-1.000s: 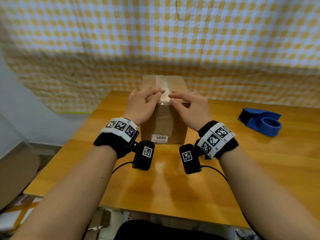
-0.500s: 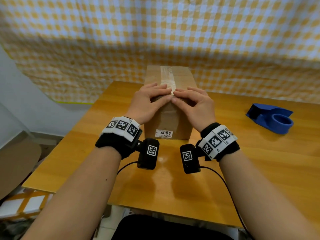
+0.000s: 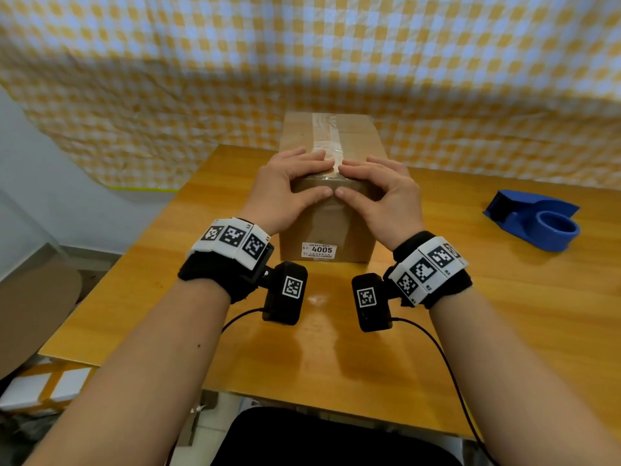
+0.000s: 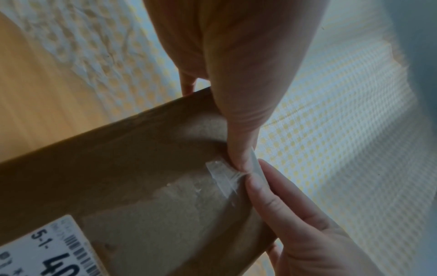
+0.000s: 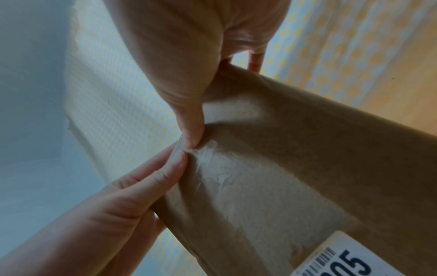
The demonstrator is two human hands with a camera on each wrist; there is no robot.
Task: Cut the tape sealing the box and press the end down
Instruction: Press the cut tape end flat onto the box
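Observation:
A brown cardboard box (image 3: pixel 356 230) stands on the wooden table (image 3: pixel 504 297), with clear tape (image 3: pixel 326 136) running along its top and over the near edge. My left hand (image 3: pixel 285 183) and right hand (image 3: pixel 383 193) straddle that edge. Their fingers lie flat on top and meet at the tape. Both thumbs press the wrinkled tape end (image 4: pixel 220 171) against the front face, tip to tip. In the right wrist view the same tape end (image 5: pixel 208 151) sits just beside the two thumbs. Neither hand holds a tool.
A blue tape dispenser (image 3: pixel 534 220) lies on the table to the right, well away from the box. A white label (image 3: pixel 317 249) reading 4005 is stuck low on the box's front. A checked cloth (image 3: pixel 437 79) hangs behind the table.
Both hands have settled lower over the box's near edge, and the thumbs have come down onto the front face over the tape end. The head view has moved closer.

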